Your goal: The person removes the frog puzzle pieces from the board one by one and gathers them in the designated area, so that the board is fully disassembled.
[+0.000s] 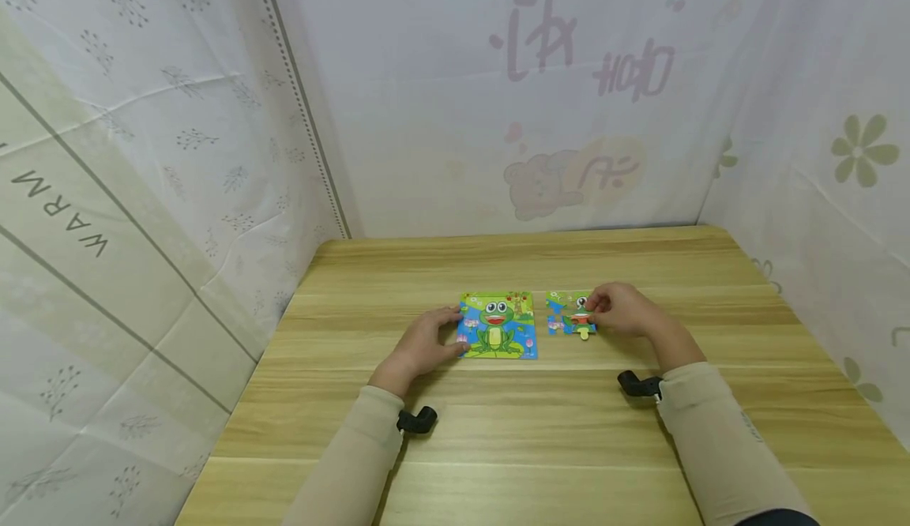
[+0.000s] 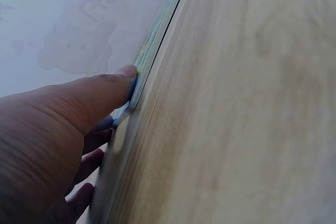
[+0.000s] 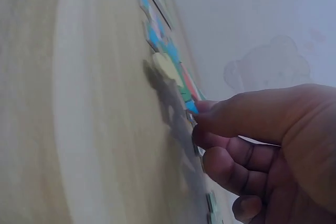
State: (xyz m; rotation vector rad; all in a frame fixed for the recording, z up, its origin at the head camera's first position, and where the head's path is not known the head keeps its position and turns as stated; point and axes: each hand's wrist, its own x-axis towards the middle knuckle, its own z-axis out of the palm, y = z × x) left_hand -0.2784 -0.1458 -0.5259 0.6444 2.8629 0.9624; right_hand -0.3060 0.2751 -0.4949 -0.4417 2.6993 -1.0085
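1. Okay, left hand [image 1: 426, 342]: thumb and fingers spread loosely, resting at the left edge of a flat, square, green-and-blue frog picture [image 1: 495, 328]. I see no firm grip there.
2. Right hand [image 1: 624, 309]: thumb and fingertips pinch a thin jigsaw piece [image 3: 176, 80], green, red and blue with a rounded yellow tab. On my wrist feed it's tilted, shadow on the pale wood-grain table [image 1: 512, 431]; I read it as at least partly lifted.
3. Just left of the right fingertips: flat green-and-blue neighbouring pieces [image 1: 557, 324], bare wood showing between some. The frog picture sits between them and the left hand.
4. My take on seating it: check the mouth against the frog picture, rotate to match, level it, lower straight, press with one fingertip.
5. Risk: pushing sideways could shift the neighbours. I'd go light, and brace them with the left if they slide.
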